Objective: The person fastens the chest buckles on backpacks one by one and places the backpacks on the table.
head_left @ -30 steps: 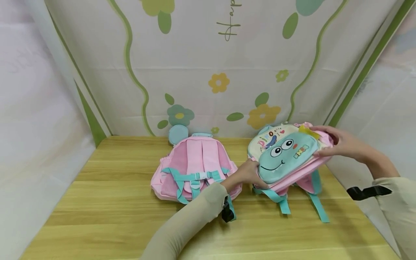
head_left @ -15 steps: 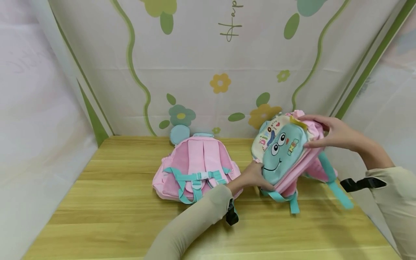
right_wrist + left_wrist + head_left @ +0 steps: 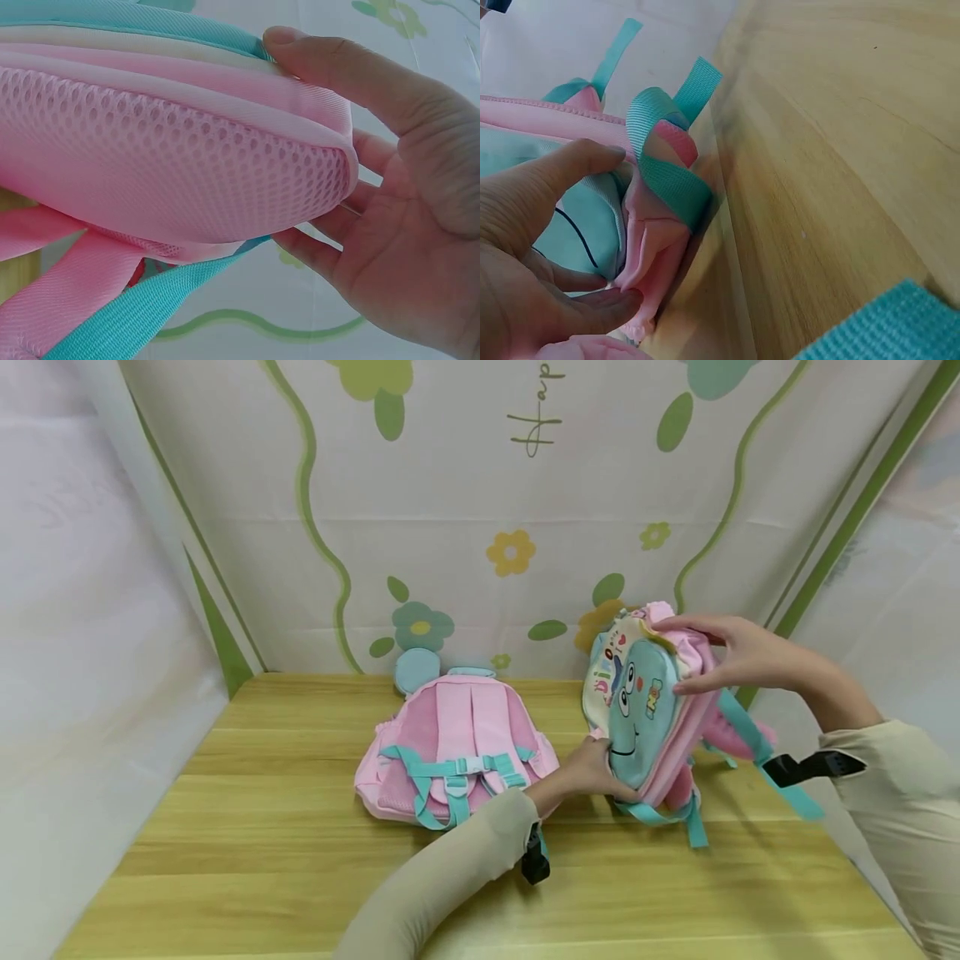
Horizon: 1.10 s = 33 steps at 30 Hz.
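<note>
Holding one smiling-faced backpack (image 3: 641, 714) tilted at the right: pinching its near lower corner in the left grip (image 3: 585, 770), clasping its far right end in the right grip (image 3: 738, 652). Seeing one more, a straps-up backpack (image 3: 491, 718), lying just left of it, making two. Wearing two beige sleeves (image 3: 450, 868) and two black wrist straps (image 3: 817, 767). Working over one wood-grain surface (image 3: 225, 843), facing one pale backdrop (image 3: 420, 485) printed with flowers and wavy green lines beyond its far edge, meeting pale side cloths (image 3: 97, 627) left and right.

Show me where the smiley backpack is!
In the head view, the smiley backpack is on the right, held by the left hand and right hand, beside the pink backpack.
</note>
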Each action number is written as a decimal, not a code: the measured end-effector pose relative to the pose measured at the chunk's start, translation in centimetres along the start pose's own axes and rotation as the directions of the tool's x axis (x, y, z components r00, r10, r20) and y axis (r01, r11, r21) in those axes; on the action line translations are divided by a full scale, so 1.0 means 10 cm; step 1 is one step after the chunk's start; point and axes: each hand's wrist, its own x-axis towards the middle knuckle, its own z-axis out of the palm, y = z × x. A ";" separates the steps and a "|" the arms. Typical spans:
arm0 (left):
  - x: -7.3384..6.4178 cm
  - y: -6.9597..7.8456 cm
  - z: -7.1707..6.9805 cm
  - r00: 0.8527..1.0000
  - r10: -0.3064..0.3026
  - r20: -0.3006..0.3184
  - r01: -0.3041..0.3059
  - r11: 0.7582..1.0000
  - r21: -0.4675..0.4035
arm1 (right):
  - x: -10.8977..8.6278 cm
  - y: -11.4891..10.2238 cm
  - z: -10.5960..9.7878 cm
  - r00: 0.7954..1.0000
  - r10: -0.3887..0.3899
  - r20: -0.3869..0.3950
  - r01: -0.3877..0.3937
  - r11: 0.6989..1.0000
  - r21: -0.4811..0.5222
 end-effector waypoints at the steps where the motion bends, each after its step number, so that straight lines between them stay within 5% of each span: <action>1: -0.01 0.00 -0.01 1.000 -0.012 0.010 0.012 1.000 -0.005 | 0.01 -0.02 0.01 1.000 -0.005 0.004 0.005 1.000 -0.005; 8: -0.04 0.06 -0.11 0.999 0.004 0.049 -0.005 1.000 0.031 | 0.06 -0.12 0.03 0.996 -0.084 0.009 0.084 0.996 -0.025; 22: -0.18 0.31 -0.46 1.000 0.026 -0.010 -0.024 0.993 0.112 | 0.13 -0.20 0.07 0.985 -0.164 0.059 0.162 0.986 0.043; 33: -0.21 0.53 -0.77 0.988 0.137 -0.066 -0.138 0.990 -0.015 | 0.20 -0.26 0.16 0.968 -0.242 0.073 0.240 0.970 0.036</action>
